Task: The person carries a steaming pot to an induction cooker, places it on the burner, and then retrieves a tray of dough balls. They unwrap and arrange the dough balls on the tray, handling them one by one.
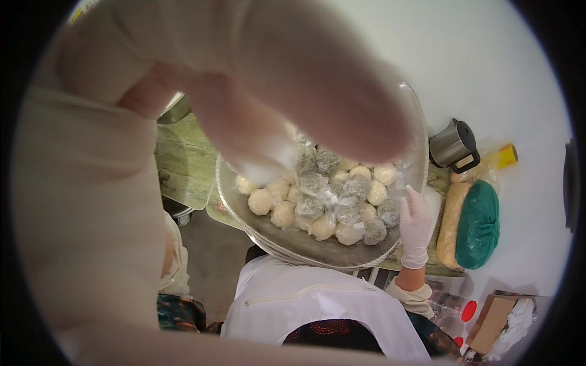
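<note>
My left hand (pixel 316 87), in a pale glove, is raised very close to the lens and badly blurred. It covers the upper left of the view, with two fingers spread; whether it touches or holds anything is unclear. Below it lies a round mesh tray (pixel 329 250) with a metal rim. Cream-coloured balls (pixel 261 201) and grey-green balls (pixel 356 186), many in clear film, are heaped in its middle. My right hand (pixel 416 224), gloved in white, is at the tray's right rim, thumb and forefinger close to the nearest balls. Its other fingers are hidden.
A steel kettle (pixel 451 144) stands beyond the tray's right side, near a yellow roll (pixel 507 155). A green plastic bag (pixel 478 224) leans on a tan bag (pixel 451 224). Lower right are a red-lidded jar (pixel 469 311) and a cardboard box (pixel 492 322). The wood-patterned tabletop (pixel 183 160) extends left.
</note>
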{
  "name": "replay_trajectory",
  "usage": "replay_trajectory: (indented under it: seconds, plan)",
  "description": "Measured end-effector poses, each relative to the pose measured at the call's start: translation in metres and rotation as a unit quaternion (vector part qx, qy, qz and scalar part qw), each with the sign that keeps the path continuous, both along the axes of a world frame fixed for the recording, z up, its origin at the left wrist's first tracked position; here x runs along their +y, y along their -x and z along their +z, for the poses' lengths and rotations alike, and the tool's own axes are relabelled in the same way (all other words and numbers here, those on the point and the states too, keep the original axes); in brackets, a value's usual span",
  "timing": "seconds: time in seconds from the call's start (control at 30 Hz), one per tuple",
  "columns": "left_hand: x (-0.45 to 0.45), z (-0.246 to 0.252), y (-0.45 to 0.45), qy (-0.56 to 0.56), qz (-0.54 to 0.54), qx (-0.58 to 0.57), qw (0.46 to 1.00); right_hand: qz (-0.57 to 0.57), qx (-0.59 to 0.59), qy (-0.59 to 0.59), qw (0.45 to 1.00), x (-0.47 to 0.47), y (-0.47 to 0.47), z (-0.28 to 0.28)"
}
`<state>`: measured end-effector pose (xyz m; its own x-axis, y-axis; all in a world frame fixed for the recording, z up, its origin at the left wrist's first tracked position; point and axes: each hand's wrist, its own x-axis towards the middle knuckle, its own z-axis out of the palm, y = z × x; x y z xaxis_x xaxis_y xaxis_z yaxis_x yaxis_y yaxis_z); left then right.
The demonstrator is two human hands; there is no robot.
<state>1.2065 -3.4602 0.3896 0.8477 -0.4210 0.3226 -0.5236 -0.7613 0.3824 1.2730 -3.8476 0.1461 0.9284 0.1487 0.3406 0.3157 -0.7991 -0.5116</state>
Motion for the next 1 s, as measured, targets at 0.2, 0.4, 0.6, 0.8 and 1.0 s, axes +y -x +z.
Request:
replay_trajectory:
  seconds: [0.2, 0.4, 0.6, 0.8, 1.0]
  plan:
    - [0.021, 0.029, 0.033, 0.082, 0.063, 0.031, 0.994, -0.001, 0.012, 0.021, 1.0, 0.005, -0.002, 0.004]
    - [0.038, 0.07, 0.069, 0.233, 0.168, 0.061, 0.956, 0.008, -0.015, 0.013, 1.0, 0.016, -0.001, 0.012]
    - [-0.005, 0.063, 0.081, 0.332, 0.341, -0.036, 0.879, 0.019, 0.007, 0.012, 1.0, 0.021, 0.003, 0.016]
    - [-0.001, 0.047, 0.068, 0.161, 0.333, -0.138, 0.919, 0.02, -0.007, 0.015, 1.0, 0.024, 0.004, 0.014]
    - [0.013, 0.028, 0.043, 0.04, 0.106, -0.064, 0.992, 0.023, -0.006, -0.002, 1.0, 0.029, 0.004, 0.013]
